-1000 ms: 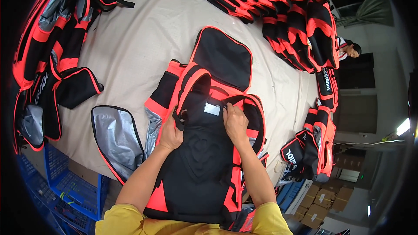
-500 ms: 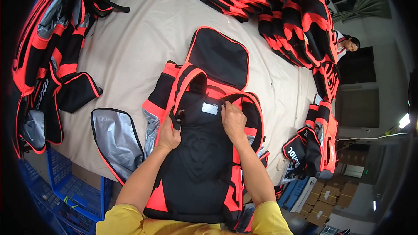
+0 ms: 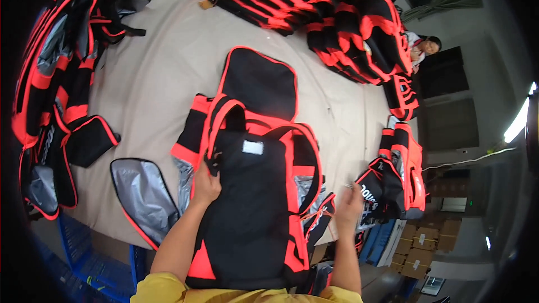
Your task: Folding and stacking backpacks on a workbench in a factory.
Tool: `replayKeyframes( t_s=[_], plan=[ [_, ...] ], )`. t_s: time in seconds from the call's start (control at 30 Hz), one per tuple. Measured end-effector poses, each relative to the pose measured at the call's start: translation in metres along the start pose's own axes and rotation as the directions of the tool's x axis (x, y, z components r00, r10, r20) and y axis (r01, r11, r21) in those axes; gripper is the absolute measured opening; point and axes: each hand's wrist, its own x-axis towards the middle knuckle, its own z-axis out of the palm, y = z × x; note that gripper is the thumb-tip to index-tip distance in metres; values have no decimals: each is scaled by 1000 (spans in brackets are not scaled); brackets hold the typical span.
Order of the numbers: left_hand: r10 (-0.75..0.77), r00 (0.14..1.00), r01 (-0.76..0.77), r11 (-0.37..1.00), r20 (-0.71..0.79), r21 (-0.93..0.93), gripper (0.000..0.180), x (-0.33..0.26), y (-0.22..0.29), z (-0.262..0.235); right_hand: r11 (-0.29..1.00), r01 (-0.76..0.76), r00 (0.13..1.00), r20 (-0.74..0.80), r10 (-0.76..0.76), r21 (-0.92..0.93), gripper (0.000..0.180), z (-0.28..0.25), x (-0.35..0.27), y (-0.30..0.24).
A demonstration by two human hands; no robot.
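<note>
A black and coral-red backpack (image 3: 247, 207) lies in front of me, its back panel and shoulder straps facing up. Beyond its top edge its black flap (image 3: 259, 84) is spread out. My left hand (image 3: 206, 184) is closed at the lower end of the left shoulder strap (image 3: 216, 126), beside a small black part that is hard to make out. Away to the right of the bag is my right hand (image 3: 349, 205), blurred, its fingers curled together near a thin pale bit. The right shoulder strap (image 3: 307, 157) lies free. A small white label (image 3: 252, 147) sits on the upper back panel.
A silver-lined flap (image 3: 143, 193) lies left of the bag. Similar bags are heaped at the left (image 3: 48, 90), far right (image 3: 359, 28) and right (image 3: 401, 168) of the cloth-covered table (image 3: 163, 45). Blue crates (image 3: 92, 247) stand below. Another person (image 3: 424, 49) is beyond the bags.
My right hand has left the upper right strap and swung right and nearer, off the bag. My left hand stays at the left strap. The whole view has shifted slightly.
</note>
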Motion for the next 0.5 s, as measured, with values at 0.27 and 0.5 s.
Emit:
replayKeyframes(
  t_s=[0.27,0.5],
  plan=[
    [16,1000,-16,1000,11,14,48,3,-4,7,967,-253,782,-587,210,8,35,-125,-13,250],
    [-167,986,167,986,19,12,40,12,5,-5,916,-369,929,40,367,156,35,48,-43,298]
  ],
)
